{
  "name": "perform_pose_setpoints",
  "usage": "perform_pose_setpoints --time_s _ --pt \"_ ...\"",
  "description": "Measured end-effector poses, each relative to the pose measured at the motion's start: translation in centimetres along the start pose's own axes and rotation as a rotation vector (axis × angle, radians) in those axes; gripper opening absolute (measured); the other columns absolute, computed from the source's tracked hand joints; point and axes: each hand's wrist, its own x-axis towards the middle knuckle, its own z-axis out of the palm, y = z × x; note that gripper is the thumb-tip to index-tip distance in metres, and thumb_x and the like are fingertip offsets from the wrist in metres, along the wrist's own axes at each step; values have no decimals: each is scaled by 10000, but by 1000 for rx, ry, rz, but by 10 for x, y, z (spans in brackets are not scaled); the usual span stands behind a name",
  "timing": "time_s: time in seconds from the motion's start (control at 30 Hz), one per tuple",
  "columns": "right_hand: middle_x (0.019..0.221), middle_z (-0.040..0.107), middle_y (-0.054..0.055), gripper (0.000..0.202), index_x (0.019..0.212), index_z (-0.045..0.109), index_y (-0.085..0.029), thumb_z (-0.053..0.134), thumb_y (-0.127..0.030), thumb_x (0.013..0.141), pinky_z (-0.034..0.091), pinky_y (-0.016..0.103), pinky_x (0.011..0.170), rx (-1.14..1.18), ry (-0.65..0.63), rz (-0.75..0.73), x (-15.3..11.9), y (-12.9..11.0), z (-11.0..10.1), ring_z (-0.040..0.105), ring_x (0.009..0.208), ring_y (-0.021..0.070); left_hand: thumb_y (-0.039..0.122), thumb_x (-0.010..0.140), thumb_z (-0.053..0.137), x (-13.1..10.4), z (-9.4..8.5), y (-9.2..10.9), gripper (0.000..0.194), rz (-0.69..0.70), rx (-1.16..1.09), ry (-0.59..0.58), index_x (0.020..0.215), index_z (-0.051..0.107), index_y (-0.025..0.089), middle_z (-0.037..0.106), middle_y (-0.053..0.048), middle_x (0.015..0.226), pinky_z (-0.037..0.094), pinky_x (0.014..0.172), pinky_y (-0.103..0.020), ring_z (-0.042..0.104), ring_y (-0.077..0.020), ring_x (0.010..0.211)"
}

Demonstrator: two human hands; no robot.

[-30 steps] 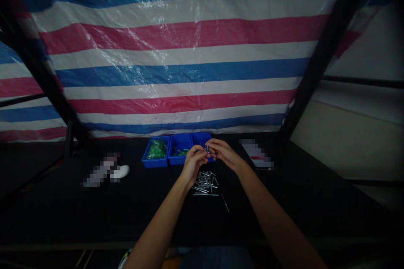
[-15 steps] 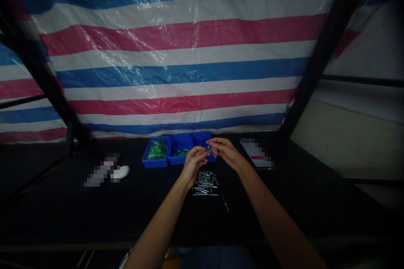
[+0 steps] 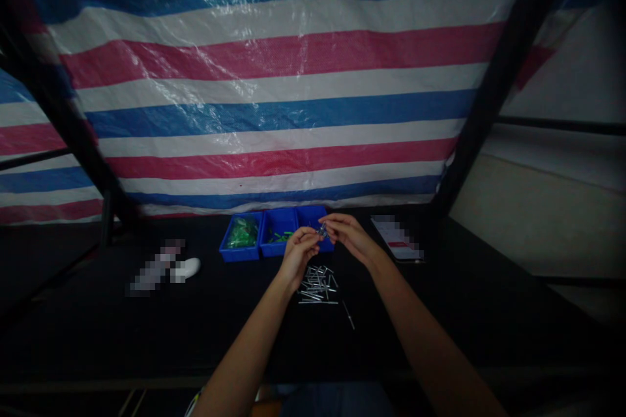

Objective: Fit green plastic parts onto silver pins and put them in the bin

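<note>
Above the front of the blue bins, my left hand and my right hand meet with fingertips pinched. Between them are small shiny metal pins, slim and silver like rivets; the fingers partly cover them. Just below lies a loose pile of similar silver pins on the black tabletop. One single pin, with a thicker part along its shaft, rests apart to the lower right of the pile.
Blue bins stand side by side behind my hands; the left holds a green-filled clear bag, the middle one small green pieces. A phone-like slab lies right, a white mouse-like object left. Striped sheeting hangs behind.
Almost nothing differs. Both hands stay together at the same spot with only slight finger movement around the pins; the pile and bins are unchanged.
</note>
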Motion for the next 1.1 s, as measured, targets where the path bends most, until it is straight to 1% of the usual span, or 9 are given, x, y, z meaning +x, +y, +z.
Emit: perform_pose_setpoints --time_s 0.17,0.5,0.77,0.87,1.0,1.1 --pt "548 487 -28 197 828 682 -167 655 -280 670 326 218 484 -3 29 12 0 0 0 421 494 74 212 596 719 1 -1 1 278 11 -18 34 803 542 159 620 1 742 384 549 -166 502 -45 538" --pt "577 489 -31 215 822 670 -178 670 -308 651 329 217 475 -29 66 17 0 -2 0 420 497 72 228 558 748 0 1 3 300 39 -21 76 780 559 161 622 7 735 382 557 -168 502 -43 538" --pt "579 523 -29 207 789 668 -178 694 -300 624 338 215 468 -45 83 9 3 2 -2 436 485 72 211 554 750 1 0 4 308 46 -50 125 789 558 160 614 13 730 378 534 -157 502 -37 529" --pt "580 545 -30 192 760 662 -175 708 -285 609 341 217 471 -51 64 14 2 3 -3 449 477 71 211 558 747 1 -2 6 309 65 -66 131 795 556 163 616 17 731 379 530 -152 505 -35 529" --pt "602 591 -18 183 738 650 -168 712 -281 608 364 223 484 -69 -4 31 -1 1 -1 489 487 83 215 572 739 2 -5 8 288 107 -69 129 792 560 167 603 29 709 382 540 -149 514 -35 542" --pt "639 621 -2 173 719 642 -161 709 -283 616 379 220 487 -123 -56 33 -3 -1 1 510 500 87 221 573 736 3 -7 9 281 122 -71 151 784 559 168 575 42 660 383 537 -153 510 -39 535"
